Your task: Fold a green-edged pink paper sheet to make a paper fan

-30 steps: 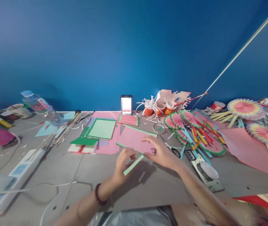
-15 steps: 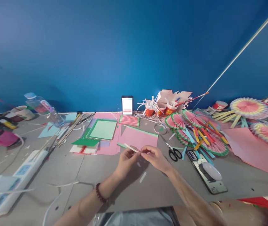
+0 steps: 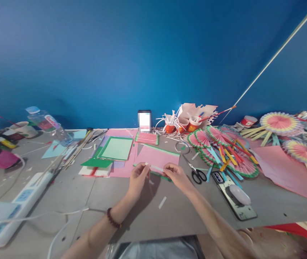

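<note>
A thin white strip (image 3: 156, 168), which looks like double-sided tape, runs between my hands over the near edge of a pink paper sheet with green edges (image 3: 159, 154). My left hand (image 3: 138, 178) pinches its left end between thumb and fingers. At the other end my right hand (image 3: 177, 176) is closed in a pinch too. Whether the strip touches the paper I cannot tell. Right of my right hand lie black-handled scissors (image 3: 198, 175). A loose white strip (image 3: 162, 202) rests on the table just below my hands.
Pleated pink-and-green paper fans (image 3: 223, 144) and a phone (image 3: 234, 198) with a white mouse (image 3: 239, 194) lie to the right. Paper cups (image 3: 193, 124) stand by the wall. Green card (image 3: 115, 148), a tilted bottle (image 3: 48, 122) and a power strip (image 3: 21, 205) are leftward.
My hands have moved apart, and the white strip now stretches between them instead of sticking up past my left fingers. Both hands are slightly nearer the pink sheet.
</note>
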A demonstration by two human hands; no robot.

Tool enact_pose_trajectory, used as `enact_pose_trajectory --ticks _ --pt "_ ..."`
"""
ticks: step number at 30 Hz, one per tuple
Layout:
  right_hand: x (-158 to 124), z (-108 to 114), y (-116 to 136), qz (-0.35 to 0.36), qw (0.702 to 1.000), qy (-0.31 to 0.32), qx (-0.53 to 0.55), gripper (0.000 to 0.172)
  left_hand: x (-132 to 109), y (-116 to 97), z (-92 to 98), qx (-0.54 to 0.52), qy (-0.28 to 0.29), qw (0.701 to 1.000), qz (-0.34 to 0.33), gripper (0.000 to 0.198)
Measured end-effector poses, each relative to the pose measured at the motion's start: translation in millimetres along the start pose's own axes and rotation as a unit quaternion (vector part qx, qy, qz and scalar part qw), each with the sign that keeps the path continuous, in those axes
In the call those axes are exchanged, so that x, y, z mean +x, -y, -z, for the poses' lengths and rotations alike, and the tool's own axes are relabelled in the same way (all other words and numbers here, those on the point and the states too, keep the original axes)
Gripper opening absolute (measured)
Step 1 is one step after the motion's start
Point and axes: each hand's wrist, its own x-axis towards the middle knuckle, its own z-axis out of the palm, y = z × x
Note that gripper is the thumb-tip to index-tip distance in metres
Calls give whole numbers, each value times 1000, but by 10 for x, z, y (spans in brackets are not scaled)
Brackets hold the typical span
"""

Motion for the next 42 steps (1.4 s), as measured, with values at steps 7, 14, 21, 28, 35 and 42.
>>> enact_pose_trajectory --ticks 7,14,21,28,35,42 --pt "2 19 56 -29 999 -25 7 19 27 33 56 55 2 998 -33 34" --pt "11 69 86 -18 998 -54 -9 16 27 4 52 98 4 994 -53 27" --pt "59 137 -37 21 996 -83 -1 15 16 44 44 159 19 982 -97 20" --pt "-32 104 16 246 928 -207 -190 15 -26 4 20 184 22 976 -113 20" --pt "-175 -123 45 422 841 -128 -314 20 -56 56 -1 143 46 985 -80 29" --pt "-134 -191 -76 407 844 -102 -335 24 -79 68 -24 133 80 984 -88 24"
